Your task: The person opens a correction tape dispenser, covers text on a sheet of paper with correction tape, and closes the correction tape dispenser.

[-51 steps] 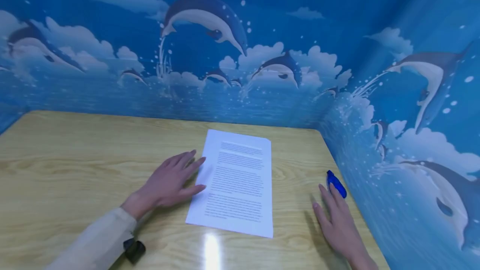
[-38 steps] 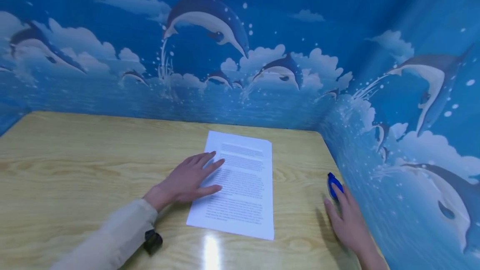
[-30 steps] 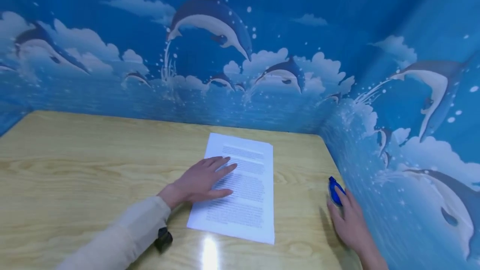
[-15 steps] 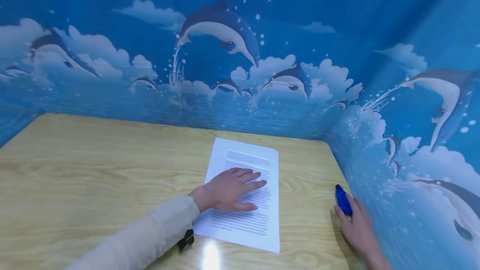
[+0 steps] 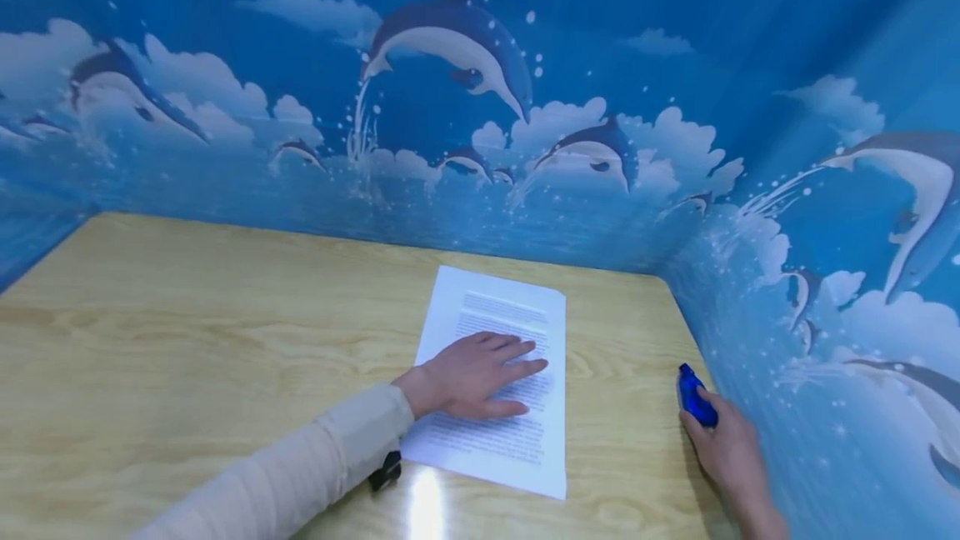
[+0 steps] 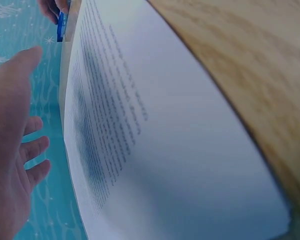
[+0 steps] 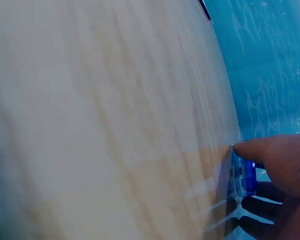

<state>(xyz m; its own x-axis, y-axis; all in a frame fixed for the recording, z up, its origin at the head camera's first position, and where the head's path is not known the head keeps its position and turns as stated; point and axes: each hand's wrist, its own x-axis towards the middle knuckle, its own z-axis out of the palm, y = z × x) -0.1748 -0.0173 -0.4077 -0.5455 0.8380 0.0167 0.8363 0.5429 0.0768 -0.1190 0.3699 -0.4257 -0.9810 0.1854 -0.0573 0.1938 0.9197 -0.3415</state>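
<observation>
A printed sheet of paper (image 5: 517, 307) lies on the wooden table, its lines of text partly covered by my left hand (image 5: 480, 377). That hand has its fingers spread and straight, palm down over the middle of the page; in the left wrist view its thumb and fingertips (image 6: 37, 145) show beside the sheet. At the table's right side my right hand (image 5: 727, 444) pinches a blue correction tape (image 5: 696, 397) between thumb and fingers, its narrow tip pointing away from me. The right wrist view shows the blue case (image 7: 249, 177) held close at the tabletop.
A blue curtain (image 5: 420, 207) printed with dolphins stands along the back and right edges of the table (image 5: 225, 315). A small black device (image 5: 386, 472) hangs at my left wrist, under the pale sleeve (image 5: 315, 457). Light glares near the front.
My left hand has moved right, from the sheet's left edge to over its middle. My right hand has closed its thumb and fingers on the correction tape. The view has shifted slightly.
</observation>
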